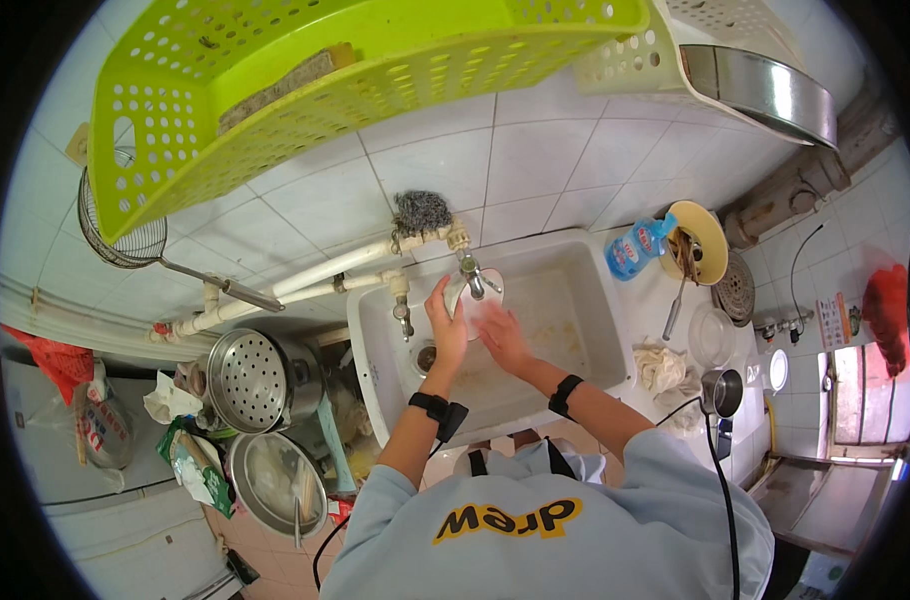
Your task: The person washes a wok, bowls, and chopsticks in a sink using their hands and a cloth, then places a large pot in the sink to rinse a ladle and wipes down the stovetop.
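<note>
A white bowl or dish (485,296) with a pinkish rim is tilted under the metal tap (470,274) in the sink. My left hand (449,326) grips it by its left side, thumb and fingers along the edge. My right hand (506,339) is held flat at the dish's lower right side. Its fingers are blurred, so whether they touch the dish is unclear. Both hands are above the white rectangular sink (616,315), whose floor shows yellowish stains. A drain (426,357) lies left of my left wrist.
A green perforated basket (365,82) hangs above the sink, with a wire strainer (128,232) beside it. A second tap (402,319) juts over the sink's left side. Rightward stand a blue bottle (635,251) and a yellow utensil holder (714,244). A steamer pot (248,379) is at left.
</note>
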`<state>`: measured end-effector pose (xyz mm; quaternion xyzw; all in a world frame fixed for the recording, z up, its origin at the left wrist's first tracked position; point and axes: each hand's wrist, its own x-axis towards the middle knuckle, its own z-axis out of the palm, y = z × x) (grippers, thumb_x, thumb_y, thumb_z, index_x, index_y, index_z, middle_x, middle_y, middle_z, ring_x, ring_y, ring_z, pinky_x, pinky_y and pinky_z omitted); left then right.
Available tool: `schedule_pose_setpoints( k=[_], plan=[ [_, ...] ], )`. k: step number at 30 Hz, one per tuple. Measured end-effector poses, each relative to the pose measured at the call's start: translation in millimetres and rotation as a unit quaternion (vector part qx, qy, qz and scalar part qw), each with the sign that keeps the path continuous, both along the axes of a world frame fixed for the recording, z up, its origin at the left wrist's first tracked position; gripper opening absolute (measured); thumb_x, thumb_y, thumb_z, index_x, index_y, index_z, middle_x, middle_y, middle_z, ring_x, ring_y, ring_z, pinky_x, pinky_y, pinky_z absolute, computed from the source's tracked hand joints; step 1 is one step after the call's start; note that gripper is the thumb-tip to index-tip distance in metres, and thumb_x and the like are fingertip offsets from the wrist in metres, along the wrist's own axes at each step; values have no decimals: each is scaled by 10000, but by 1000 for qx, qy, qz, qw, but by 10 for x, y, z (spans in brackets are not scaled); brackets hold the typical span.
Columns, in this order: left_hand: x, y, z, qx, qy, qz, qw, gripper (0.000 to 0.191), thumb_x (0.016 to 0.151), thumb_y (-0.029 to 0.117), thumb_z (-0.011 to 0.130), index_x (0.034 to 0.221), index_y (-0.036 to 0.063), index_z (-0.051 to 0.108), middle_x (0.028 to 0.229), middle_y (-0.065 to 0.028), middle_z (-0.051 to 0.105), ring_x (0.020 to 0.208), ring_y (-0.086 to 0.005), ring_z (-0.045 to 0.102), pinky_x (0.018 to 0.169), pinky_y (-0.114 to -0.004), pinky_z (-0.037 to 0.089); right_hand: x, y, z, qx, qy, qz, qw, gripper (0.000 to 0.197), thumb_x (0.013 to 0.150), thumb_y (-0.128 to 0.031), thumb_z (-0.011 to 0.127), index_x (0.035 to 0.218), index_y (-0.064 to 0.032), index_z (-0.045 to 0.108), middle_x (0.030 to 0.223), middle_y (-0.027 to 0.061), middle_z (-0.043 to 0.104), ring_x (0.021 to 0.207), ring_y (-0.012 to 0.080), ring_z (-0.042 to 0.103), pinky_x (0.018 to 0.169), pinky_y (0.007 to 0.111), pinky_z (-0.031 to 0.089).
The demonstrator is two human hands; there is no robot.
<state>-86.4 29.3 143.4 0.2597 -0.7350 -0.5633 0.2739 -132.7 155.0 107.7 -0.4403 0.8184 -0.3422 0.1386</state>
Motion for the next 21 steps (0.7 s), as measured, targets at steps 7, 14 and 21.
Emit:
schedule_pose_setpoints(
  k=[7,14,21],
  plan=[
    [104,46,16,-97,35,25,994,439,803,35,484,1230,34,386,1185,-166,385,1116,-329,339,978,-377,259,-108,-373,-333,-2,-424,-260,867,418,776,-231,630,1070,42,512,1071,180,548,960,226,556,756,322,463],
    [351,-35,-87,-85,-30,-4,996,450,804,8,457,1246,37,377,1193,-160,392,1116,-328,366,969,-377,280,-318,-571,-324,-113,-467,-273,833,407,806,-363,589,1033,-26,558,933,71,603,843,191,571,692,327,460],
    [544,-124,-160,-68,-70,-75,992,546,763,-88,406,1255,148,407,1185,-176,447,1093,-329,449,901,-353,374,-618,-530,0,69,28,88,993,240,810,-211,533,1002,-66,544,906,167,591,814,280,592,653,366,481]
  ],
)
